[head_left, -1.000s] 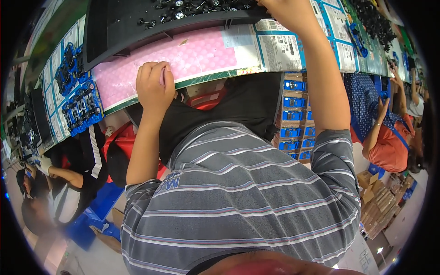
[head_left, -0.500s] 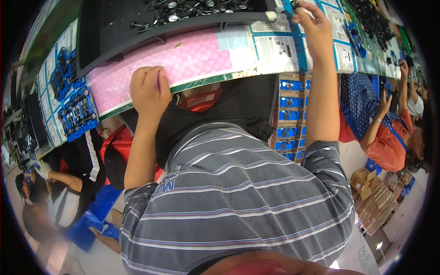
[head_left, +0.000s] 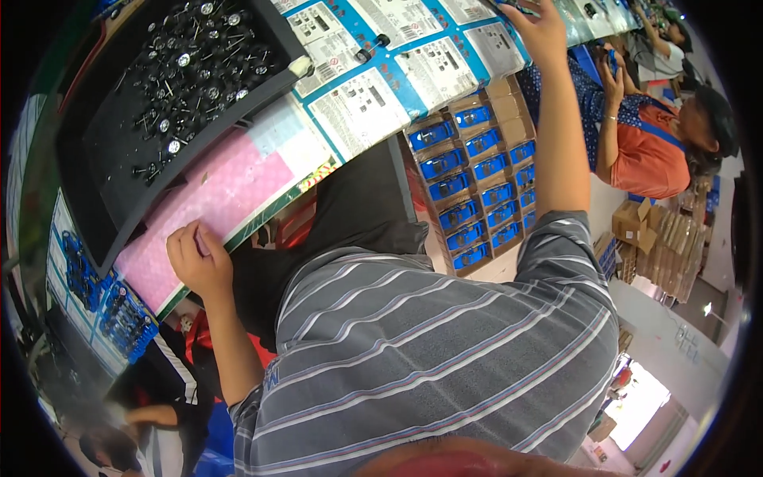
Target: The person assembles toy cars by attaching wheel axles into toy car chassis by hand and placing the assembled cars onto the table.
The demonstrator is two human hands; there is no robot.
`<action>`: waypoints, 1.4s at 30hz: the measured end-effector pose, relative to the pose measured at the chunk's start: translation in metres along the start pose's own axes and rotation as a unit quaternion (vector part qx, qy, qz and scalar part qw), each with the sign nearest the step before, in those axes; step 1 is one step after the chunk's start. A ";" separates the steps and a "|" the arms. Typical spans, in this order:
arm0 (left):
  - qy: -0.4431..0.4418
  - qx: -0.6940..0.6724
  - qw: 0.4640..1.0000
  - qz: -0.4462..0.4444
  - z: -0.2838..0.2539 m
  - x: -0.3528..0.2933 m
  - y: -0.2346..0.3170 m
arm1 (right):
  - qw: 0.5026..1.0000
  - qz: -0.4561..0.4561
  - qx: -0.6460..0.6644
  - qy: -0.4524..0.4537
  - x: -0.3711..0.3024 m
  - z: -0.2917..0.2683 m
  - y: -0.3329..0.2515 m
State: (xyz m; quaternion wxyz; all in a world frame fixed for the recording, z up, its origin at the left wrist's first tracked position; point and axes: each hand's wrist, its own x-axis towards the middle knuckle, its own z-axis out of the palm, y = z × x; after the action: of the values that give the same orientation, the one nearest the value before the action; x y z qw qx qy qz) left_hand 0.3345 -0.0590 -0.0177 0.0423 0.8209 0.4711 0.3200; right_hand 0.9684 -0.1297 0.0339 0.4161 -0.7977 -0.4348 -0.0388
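Note:
My left hand (head_left: 200, 261) rests on the pink bubble-wrap sheet (head_left: 238, 184) at the table's front edge. Its fingers are curled in, and whatever they may hold is hidden. Stretched far out at the top right is my right hand (head_left: 540, 32). Its thumb and fingers close round a small blue and dark part (head_left: 517, 8), cut off by the picture's upper edge. A black tray (head_left: 99, 151) holds a heap of black wheels on thin metal axles (head_left: 199, 71). Between tray and right hand, one wheel-and-axle piece (head_left: 372, 48) lies on the printed blue-and-white sheets (head_left: 358, 111).
Below the table's edge stands a divided cardboard box (head_left: 509, 103) with blue car bodies (head_left: 465, 215) in rows. More blue car parts (head_left: 127, 322) lie at the table's left. Co-workers sit on both sides, one in an orange top (head_left: 648, 151). Open cartons (head_left: 636, 222) are stacked behind.
The view has swung to the right, bringing more of the tray and the box of car bodies in. My right hand has moved rightward along the table; my left hand stays at the edge.

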 end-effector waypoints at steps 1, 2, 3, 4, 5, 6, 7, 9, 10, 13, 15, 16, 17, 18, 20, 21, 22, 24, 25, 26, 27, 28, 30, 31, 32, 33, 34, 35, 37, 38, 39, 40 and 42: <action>0.000 0.001 1.000 -0.001 0.000 0.000 0.001 | 0.999 0.027 -0.037 0.007 0.008 -0.010 0.018; 0.000 0.008 1.000 -0.008 -0.002 0.001 0.002 | 0.999 0.026 -0.035 0.003 0.011 -0.024 0.036; 0.000 0.013 1.000 -0.015 -0.001 0.001 0.002 | 0.970 -0.005 0.215 -0.111 0.013 -0.039 0.054; -0.001 0.012 1.000 -0.016 0.001 0.002 0.003 | 0.867 -0.032 0.447 -0.216 0.015 -0.046 0.064; -0.005 0.012 1.000 -0.019 -0.001 0.002 0.004 | 0.867 -0.029 0.448 -0.217 0.017 -0.042 0.065; -0.010 0.012 1.000 -0.022 -0.002 0.003 0.006 | 0.972 0.028 0.174 -0.157 0.020 -0.035 0.066; -0.013 0.013 1.000 -0.021 -0.002 0.005 0.008 | 0.986 0.082 -0.117 -0.084 0.022 -0.031 0.067; -0.009 0.021 1.000 -0.012 -0.002 0.007 0.010 | 0.991 0.059 -0.077 -0.091 0.022 -0.028 0.070; -0.013 0.020 1.000 -0.010 -0.001 0.008 0.015 | 0.988 0.063 -0.103 -0.093 0.024 -0.030 0.071; -0.058 -0.123 0.990 -0.026 0.006 0.014 0.051 | 0.987 0.047 -0.144 -0.058 0.015 -0.028 0.068; -0.082 -0.287 0.952 -0.069 0.019 0.012 0.085 | 0.988 0.062 -0.143 -0.008 -0.009 -0.018 0.031; -0.111 -0.361 0.924 -0.067 0.026 0.012 0.103 | 0.995 -0.013 -0.087 -0.052 -0.029 -0.022 0.008; -0.205 -0.495 0.817 -0.215 0.029 0.006 0.125 | 0.988 0.076 0.113 -0.071 -0.061 -0.011 -0.051; -0.321 -0.552 0.747 -0.188 0.036 0.013 0.133 | 0.981 0.093 0.133 -0.108 -0.084 -0.004 -0.064; -0.347 -0.683 0.603 -0.223 0.058 0.022 0.163 | 0.952 0.049 0.251 -0.170 -0.147 0.009 -0.123; -0.313 -0.726 0.585 -0.182 0.072 0.016 0.169 | 0.929 0.018 0.315 -0.193 -0.173 0.019 -0.153; -0.303 -0.741 0.565 -0.200 0.079 0.017 0.172 | 0.947 -0.021 0.223 -0.232 -0.195 0.022 -0.166; -0.281 -0.773 0.506 -0.260 0.078 0.018 0.171 | 0.940 -0.122 0.175 -0.265 -0.206 0.027 -0.186; -0.259 -0.768 0.510 -0.288 0.073 0.019 0.169 | 0.934 -0.168 0.180 -0.259 -0.205 0.033 -0.184; -0.264 -0.767 0.512 -0.281 0.071 0.016 0.156 | 0.930 -0.127 0.225 -0.263 -0.201 0.038 -0.184; -0.271 -0.766 0.513 -0.275 0.069 0.014 0.142 | 0.922 -0.084 0.268 -0.266 -0.194 0.041 -0.182; -0.239 -0.762 0.527 -0.292 0.062 0.014 0.139 | 0.933 -0.069 0.266 -0.232 -0.185 0.051 -0.164; -0.219 -0.777 0.520 -0.279 0.053 0.013 0.130 | 0.980 -0.153 0.027 -0.123 -0.161 0.062 -0.145; -0.206 -0.789 0.508 -0.276 0.050 0.013 0.128 | 0.980 -0.159 -0.046 -0.110 -0.157 0.071 -0.131; -0.197 -0.790 0.510 -0.277 0.047 0.010 0.124 | 0.978 -0.148 -0.073 -0.127 -0.152 0.077 -0.133; -0.193 -0.789 0.511 -0.281 0.044 0.007 0.121 | 0.975 -0.138 -0.101 -0.144 -0.150 0.082 -0.136; -0.189 -0.789 0.510 -0.285 0.041 0.004 0.117 | 0.973 -0.146 -0.099 -0.147 -0.152 0.085 -0.139; -0.174 -0.789 0.513 -0.289 0.036 -0.002 0.113 | 0.979 -0.052 -0.007 -0.195 -0.155 0.087 -0.157; -0.181 -0.756 0.563 -0.281 0.028 -0.009 0.107 | 0.965 0.036 0.083 -0.247 -0.166 0.090 -0.193; -0.172 -0.755 0.566 -0.285 0.026 -0.014 0.104 | 0.950 -0.010 0.174 -0.258 -0.175 0.092 -0.211; -0.163 -0.754 0.568 -0.288 0.024 -0.017 0.101 | 0.926 -0.052 0.263 -0.266 -0.185 0.093 -0.230; -0.174 -0.746 0.581 -0.274 0.023 -0.021 0.098 | 0.919 -0.113 0.263 -0.271 -0.195 0.093 -0.251; -0.186 -0.726 0.615 -0.245 0.024 -0.027 0.091 | 0.899 -0.199 0.250 -0.299 -0.211 0.089 -0.294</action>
State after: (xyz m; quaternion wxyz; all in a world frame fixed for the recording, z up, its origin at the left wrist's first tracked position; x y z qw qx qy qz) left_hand 0.4067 -0.1254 -0.0162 0.7883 0.4182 0.2504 0.3755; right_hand 0.5975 -0.1260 0.0713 0.4359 -0.5382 -0.6838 0.2297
